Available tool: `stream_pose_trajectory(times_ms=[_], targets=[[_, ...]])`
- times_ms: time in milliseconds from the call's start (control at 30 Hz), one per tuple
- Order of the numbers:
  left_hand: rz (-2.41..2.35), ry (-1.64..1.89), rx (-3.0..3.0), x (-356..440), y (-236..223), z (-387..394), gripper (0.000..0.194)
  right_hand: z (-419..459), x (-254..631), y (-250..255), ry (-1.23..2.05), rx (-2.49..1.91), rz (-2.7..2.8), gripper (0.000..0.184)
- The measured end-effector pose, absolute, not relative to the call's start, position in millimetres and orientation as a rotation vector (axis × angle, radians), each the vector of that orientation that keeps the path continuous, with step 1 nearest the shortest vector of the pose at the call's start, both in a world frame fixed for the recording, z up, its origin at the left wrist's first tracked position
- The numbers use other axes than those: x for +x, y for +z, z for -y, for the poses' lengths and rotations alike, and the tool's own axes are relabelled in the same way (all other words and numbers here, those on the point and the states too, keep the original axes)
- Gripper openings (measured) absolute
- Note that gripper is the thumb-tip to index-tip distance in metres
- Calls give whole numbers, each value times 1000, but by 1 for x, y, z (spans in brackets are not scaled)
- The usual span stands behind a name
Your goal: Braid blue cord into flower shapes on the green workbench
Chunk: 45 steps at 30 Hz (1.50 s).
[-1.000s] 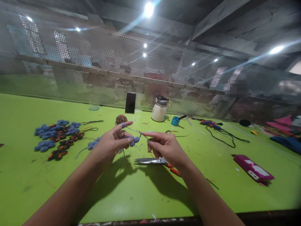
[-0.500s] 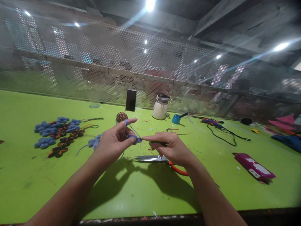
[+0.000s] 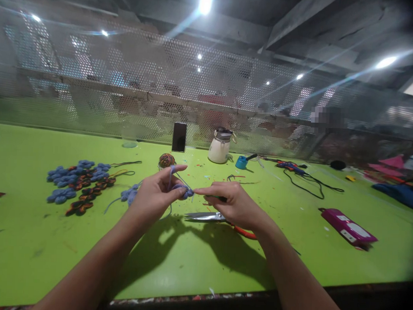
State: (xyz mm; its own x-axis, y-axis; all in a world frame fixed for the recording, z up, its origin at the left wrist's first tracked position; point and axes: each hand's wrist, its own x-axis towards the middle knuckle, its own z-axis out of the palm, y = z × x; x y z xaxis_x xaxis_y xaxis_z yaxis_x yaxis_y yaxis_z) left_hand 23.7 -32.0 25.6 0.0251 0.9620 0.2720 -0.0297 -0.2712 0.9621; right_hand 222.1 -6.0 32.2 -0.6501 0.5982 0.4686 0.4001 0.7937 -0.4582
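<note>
Above the green desk (image 3: 20,252), the left hand (image 3: 154,189) pinches the blue yarn piece (image 3: 186,192); the right hand (image 3: 234,200), clamped on a slim dark tool (image 3: 221,199), has dropped slightly, just beside this piece, perhaps working a stitch.

Green tabletop (image 3: 26,266), perforated screen (image 3: 209,85), grey ceiling (image 3: 228,18)

Your bright green tabletop runs nearly the full width of the view, scuffed with dark marks, its near edge (image 3: 147,301) worn and speckled above deep shadow. Along the far side, you face the see-through perforated screen, a long horizontal bar (image 3: 168,97) crossing behind its holes. Overhead, a heavy beam (image 3: 299,23) slants across the upper right. A strong lamp (image 3: 205,4) glares near top centre, throwing a diagonal streak; a second lamp (image 3: 386,62) shines to your right, and smaller lights (image 3: 104,33) dot the dimness. Beyond the screen, bluish patches (image 3: 117,77) might be windows, but the blur keeps you from telling.
</note>
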Motion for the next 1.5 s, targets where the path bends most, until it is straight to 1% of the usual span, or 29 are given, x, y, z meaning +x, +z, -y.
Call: stream_pose_trajectory(times_ms=[467,667,933,1133,1200,1233,1300,1400,1433,1500], targets=[[-1066,1414,1473,24,20,28,50,14,220,37,343,-843,2408,38],[-1120,1383,1562,27,19,30,45,20,218,38,211,-973,2484,41],[-1178,1346,1701,27,15,29,40,22,216,32,-29,-1023,2532,44],[-1375,1351,1830,32,12,30,37,23,207,24,-60,-1177,2444,47],[-1396,1392,1846,34,9,30,36,22,203,19,32,-1186,2366,46],[-1396,1423,1855,34,7,30,36,20,200,17,133,-1168,2303,45],[-1390,1496,1874,37,5,31,39,17,195,12,472,-1116,2115,39],[-1364,1599,1845,40,6,33,47,15,186,9,1108,-1033,1706,28],[-1329,1628,1796,40,7,34,51,15,183,8,1244,-982,1574,28],[-1206,1651,1631,40,10,33,59,17,177,8,1387,-871,1377,30]])
